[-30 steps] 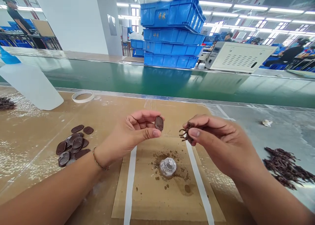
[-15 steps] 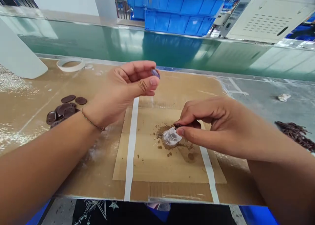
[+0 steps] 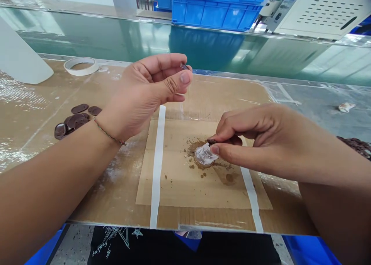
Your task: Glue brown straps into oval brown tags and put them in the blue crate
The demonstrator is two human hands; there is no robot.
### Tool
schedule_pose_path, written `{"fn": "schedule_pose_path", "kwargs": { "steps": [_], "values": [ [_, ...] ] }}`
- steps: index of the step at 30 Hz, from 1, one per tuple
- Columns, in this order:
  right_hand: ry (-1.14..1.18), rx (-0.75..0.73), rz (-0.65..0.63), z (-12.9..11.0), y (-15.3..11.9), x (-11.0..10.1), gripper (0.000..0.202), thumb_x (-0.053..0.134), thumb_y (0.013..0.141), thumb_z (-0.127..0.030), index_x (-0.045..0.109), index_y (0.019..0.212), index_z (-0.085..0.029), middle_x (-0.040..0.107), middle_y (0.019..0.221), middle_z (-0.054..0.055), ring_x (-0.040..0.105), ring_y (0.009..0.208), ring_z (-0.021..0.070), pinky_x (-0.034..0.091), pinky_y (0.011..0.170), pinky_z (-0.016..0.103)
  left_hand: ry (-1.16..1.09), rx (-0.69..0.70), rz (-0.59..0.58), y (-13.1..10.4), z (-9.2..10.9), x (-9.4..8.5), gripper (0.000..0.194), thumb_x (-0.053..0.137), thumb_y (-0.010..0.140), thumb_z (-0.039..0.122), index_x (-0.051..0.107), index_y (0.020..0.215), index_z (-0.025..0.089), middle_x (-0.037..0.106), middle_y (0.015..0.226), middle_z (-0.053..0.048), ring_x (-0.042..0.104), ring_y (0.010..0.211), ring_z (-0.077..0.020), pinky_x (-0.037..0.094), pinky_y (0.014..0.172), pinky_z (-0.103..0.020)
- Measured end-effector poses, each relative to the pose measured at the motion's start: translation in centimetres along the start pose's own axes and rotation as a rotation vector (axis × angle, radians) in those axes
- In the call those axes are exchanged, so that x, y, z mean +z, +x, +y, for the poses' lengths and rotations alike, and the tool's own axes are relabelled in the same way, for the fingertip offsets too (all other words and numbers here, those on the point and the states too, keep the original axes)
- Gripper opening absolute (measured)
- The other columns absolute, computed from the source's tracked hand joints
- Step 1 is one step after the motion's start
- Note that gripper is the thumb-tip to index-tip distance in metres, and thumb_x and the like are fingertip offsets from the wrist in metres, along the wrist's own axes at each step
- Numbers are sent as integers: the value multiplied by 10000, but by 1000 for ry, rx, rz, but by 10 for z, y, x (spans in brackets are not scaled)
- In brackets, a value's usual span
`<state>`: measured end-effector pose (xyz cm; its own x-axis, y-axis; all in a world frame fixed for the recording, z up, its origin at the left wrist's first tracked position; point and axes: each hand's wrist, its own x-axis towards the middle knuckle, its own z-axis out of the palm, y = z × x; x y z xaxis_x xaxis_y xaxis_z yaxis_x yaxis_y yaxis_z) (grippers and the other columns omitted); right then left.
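My left hand is raised over the board, pinching a small, thin shiny piece between thumb and forefinger; most of it is hidden. Lower down, my right hand grips a small dark brown piece between thumb and fingertips. That piece is right at the top of a small clear container with whitish walls. Brown spots and splashes surround the container on a cardboard sheet. Several dark brown oval pieces lie in a heap beyond my left forearm.
White tape strips run across the cardboard sheet. At the back left are a tape roll and a white plastic object. Dark brown strips are heaped at far right. Blue crates stand beyond the green belt.
The view has tipped slightly downward. The piece in my left hand has turned, so less of its face shows. My right hand stays at the clear container with the dark brown piece.
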<state>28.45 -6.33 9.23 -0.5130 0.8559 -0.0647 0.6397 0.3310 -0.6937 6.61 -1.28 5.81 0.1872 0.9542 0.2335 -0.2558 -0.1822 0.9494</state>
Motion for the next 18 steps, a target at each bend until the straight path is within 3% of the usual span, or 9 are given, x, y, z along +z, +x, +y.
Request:
{"fn": "schedule_pose_path", "kwargs": {
  "steps": [5, 11, 18],
  "values": [
    [-10, 11, 16, 0, 1, 1, 146, 741, 785, -329, 737, 672, -237, 682, 627, 1, 599, 511, 145, 416, 421, 255, 2, -13, -3, 0, 1, 1, 169, 761, 820, 180, 723, 983, 206, 710, 994, 2, 692, 915, -158, 582, 802, -286],
    [-43, -5, 29, 0, 1, 1, 155, 740, 790, -334, 736, 666, -241, 685, 635, -1, 595, 498, 135, 415, 409, 250, 30, -7, -2, -1, 1, -1, 189, 747, 834, 196, 726, 1021, 206, 708, 1060, -30, 691, 979, -197, 580, 834, -312],
    [-65, -2, 42, 0, 0, 1, 198, 736, 782, -390, 737, 647, -245, 670, 610, 10, 574, 476, 144, 378, 388, 270, -4, 0, -37, -2, 2, -2, 182, 751, 843, 200, 722, 1023, 195, 704, 1050, -22, 670, 916, -154, 591, 820, -294]
  ]
}}
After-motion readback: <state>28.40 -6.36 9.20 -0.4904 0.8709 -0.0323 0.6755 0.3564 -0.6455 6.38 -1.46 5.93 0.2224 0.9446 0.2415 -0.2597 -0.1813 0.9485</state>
